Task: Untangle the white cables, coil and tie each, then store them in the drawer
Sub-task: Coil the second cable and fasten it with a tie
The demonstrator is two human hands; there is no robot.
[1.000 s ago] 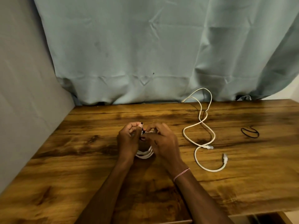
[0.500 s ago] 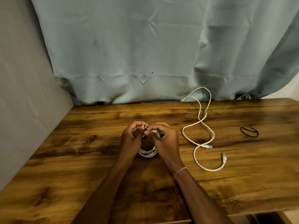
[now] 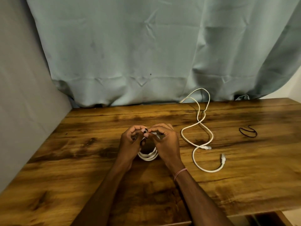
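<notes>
1. Head view: fingers [image 3: 138, 130] of the left hand [image 3: 130, 142] and right hand [image 3: 167, 144] curl in and pinch the top of the coiled cable [image 3: 148, 157]. It is upright, low over the table [image 3: 97, 160]. The grip likely keeps the loops bunched for tying.
2. There's a dark bit at the fingertips, possibly a tie, but it's too small to confirm.
3. The second cable [image 3: 206, 147] lies uncoiled to the right. The black band [image 3: 247, 131] further right is probably its tie.

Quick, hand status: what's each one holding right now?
Left hand: curled round the coiled white cable.
Right hand: curled, pinching the same coil at its top.
</notes>
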